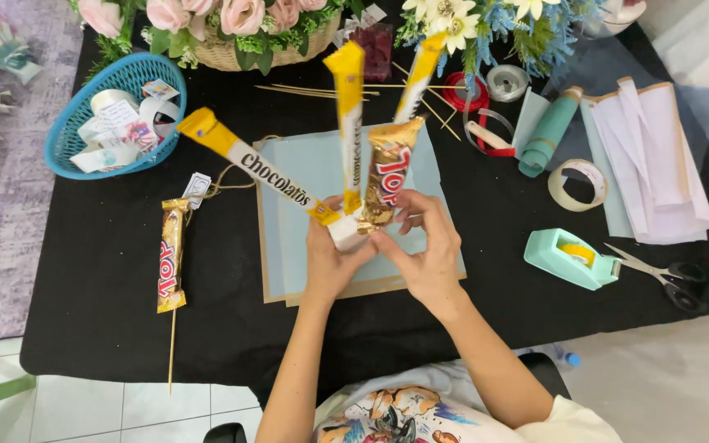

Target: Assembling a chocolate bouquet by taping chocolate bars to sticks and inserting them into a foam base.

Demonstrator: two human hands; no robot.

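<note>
A: Four snack bars (pixel 346 156) fanning up from both hands, over the pale blue paper (pixel 309 246).
B: Fingers?
A: Left hand (pixel 331 256) and right hand (pixel 424 246) pinching the gathered bases. Three long yellow-white wrappers, one shorter gold-red.

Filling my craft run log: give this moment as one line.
hands: left hand and right hand together grip fanned gold-and-yellow wrapped snack bars on sticks | under: pale blue paper sheet | surface: black tablecloth

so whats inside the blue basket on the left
The blue basket holds several rolls of white tape or ribbon and small printed paper tags. They are piled, so whatever lies beneath them and the basket's floor stays hidden.
</note>
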